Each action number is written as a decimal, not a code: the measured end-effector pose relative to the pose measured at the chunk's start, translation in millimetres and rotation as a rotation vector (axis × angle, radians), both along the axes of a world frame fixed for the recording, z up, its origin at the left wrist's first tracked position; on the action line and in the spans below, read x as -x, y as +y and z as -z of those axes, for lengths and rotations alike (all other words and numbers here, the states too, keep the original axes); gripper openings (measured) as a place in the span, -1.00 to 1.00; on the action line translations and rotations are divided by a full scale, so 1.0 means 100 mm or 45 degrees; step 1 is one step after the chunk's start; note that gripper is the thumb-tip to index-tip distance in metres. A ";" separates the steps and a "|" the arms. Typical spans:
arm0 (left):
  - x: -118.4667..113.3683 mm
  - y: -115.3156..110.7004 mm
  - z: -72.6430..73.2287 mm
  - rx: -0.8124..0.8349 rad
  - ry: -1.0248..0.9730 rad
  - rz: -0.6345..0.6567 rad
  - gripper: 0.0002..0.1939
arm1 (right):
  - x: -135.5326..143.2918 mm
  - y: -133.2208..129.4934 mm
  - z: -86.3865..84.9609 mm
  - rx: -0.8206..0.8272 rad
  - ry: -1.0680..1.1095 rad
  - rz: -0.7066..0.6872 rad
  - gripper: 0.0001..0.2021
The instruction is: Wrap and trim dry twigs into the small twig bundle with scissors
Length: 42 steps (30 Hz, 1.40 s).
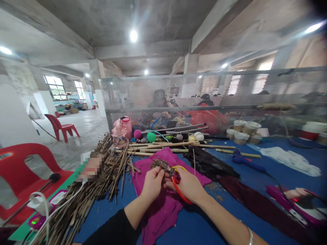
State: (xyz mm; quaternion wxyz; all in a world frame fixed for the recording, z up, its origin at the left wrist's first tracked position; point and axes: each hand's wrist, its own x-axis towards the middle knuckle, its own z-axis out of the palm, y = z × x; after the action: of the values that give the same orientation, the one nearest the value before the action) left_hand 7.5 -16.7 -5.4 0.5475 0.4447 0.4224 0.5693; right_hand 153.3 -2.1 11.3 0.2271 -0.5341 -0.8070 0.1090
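Observation:
Over a magenta cloth (pixel 155 217) on the blue table, my left hand (pixel 152 183) pinches a small brown bundle of twigs (pixel 156 163). Pliers (pixel 176 187) with one red and one yellow handle are gripped in my right hand (pixel 188 185). Their dark jaws meet the twigs right beside my left fingertips; whether the jaws are closed on a twig I cannot tell. Left of the cloth lies a large heap of thin dry sticks (pixel 95 190).
Bamboo rods (pixel 158 145), a green ball (pixel 151 137) and a pink bottle (pixel 126 127) lie behind the cloth. At right are a blue glue gun (pixel 246 162), dark cloth (pixel 255 200) and small pots (pixel 241 137). A perforated metal screen (pixel 143 92) borders the table; people sit beyond.

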 end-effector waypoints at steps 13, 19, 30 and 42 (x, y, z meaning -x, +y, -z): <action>0.00 -0.03 0.06 -0.159 0.343 -0.009 -0.69 | 0.00 0.01 0.03 -0.023 0.024 -0.021 -0.67; 0.03 -0.02 0.06 -0.294 0.413 -0.046 -0.71 | 0.00 0.00 0.01 0.027 -0.039 0.037 -0.66; 0.00 -0.03 0.02 -0.111 0.287 0.009 -0.73 | -0.02 0.06 0.05 0.092 -0.009 -0.003 -0.69; -0.01 -0.03 0.06 -0.109 0.242 0.054 -0.78 | 0.00 0.03 0.05 0.014 0.097 -0.079 -0.68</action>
State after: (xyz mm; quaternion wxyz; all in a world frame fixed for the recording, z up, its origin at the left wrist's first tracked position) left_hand 8.2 -19.3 -11.5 0.4976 0.5285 0.4382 0.5302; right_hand 153.5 0.4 6.8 0.2512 -0.5054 -0.8134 0.1407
